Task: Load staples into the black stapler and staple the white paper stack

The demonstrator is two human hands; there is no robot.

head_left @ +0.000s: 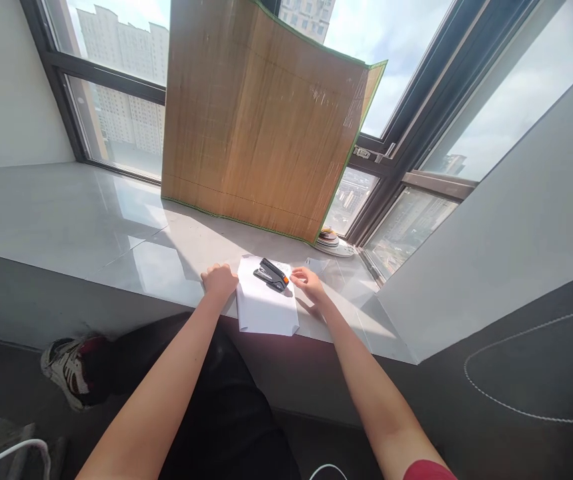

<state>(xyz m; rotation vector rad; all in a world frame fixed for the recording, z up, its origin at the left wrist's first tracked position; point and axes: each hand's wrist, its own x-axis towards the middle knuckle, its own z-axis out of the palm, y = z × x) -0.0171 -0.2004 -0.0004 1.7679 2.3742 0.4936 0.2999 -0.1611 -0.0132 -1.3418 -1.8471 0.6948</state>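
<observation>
A black stapler [271, 275] with an orange patch at its right end lies on a stack of white paper [268, 310]. The paper rests on the window sill, its near edge reaching the sill's front edge. Beside the paper's left edge, my left hand [220, 280] rests on the sill with its fingers curled in; whatever they may hold is hidden. My right hand [309, 283] is just right of the stapler's orange end, fingers loosely bent and apart, with nothing seen in them.
Behind the paper, a bamboo mat [261, 127] with green edging leans against the window. A pile of round plate-like things [333, 242] sits at its right lower corner. A small clear packet or sheet [317, 265] lies beyond my right hand. A rope [471, 373] hangs at right.
</observation>
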